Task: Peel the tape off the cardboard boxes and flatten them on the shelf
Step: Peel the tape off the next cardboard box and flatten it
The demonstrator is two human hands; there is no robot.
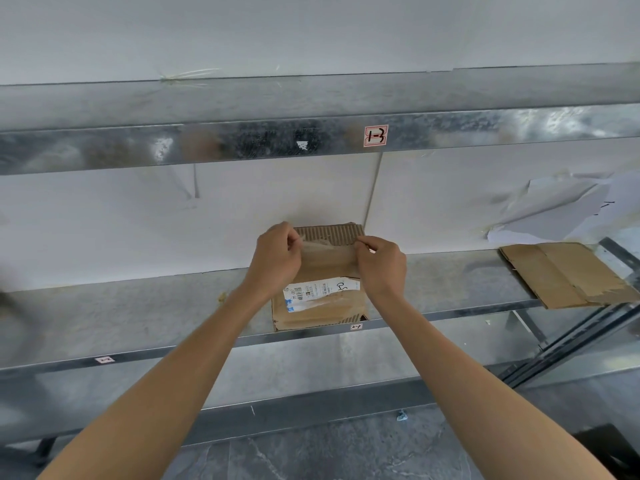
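Note:
A small brown cardboard box (320,311) with a white shipping label (320,289) stands on the metal shelf (138,306), in the middle of the view. Its far flap is torn, with bare corrugation showing. A strip of clear tape (320,245) is lifted off the box top. My left hand (277,258) pinches the tape's left end. At the tape's right end, the fingers of my right hand (381,263) pinch it too. Both hands hover over the far part of the box.
A flattened cardboard box (564,275) lies at the right end of the same shelf, overhanging its front edge. Torn white paper (561,206) hangs on the wall above it. An upper shelf beam (242,143) with a red-framed label (376,135) runs overhead. A lower shelf shows below.

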